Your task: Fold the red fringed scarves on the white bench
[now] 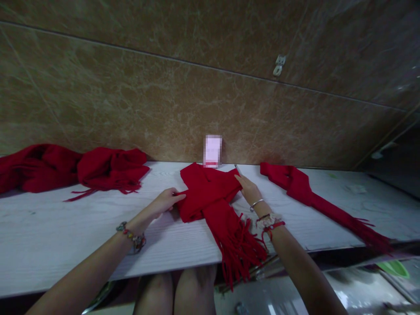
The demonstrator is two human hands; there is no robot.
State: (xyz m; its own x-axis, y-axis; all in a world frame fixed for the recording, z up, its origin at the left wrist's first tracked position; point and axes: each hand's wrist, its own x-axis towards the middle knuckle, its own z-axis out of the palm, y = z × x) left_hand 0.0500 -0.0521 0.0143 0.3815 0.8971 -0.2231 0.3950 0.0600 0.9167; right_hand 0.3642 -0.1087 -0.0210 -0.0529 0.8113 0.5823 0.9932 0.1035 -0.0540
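Observation:
In the middle of the white table lies a red fringed scarf, folded across itself, with its fringed end hanging over the front edge. My left hand pinches the scarf's left side between thumb and fingers. At the upper right corner of the folds, my right hand grips the cloth with the fingertips. Part of the right fingers is hidden against the cloth. Behind the scarf, a small pale card or box, blurred out, leans on the wall.
A bunched pile of red scarves lies on the left of the white table. Another red scarf stretches along the right, its fringe at the front edge. A brown marbled wall borders the back. A green basin sits low at right.

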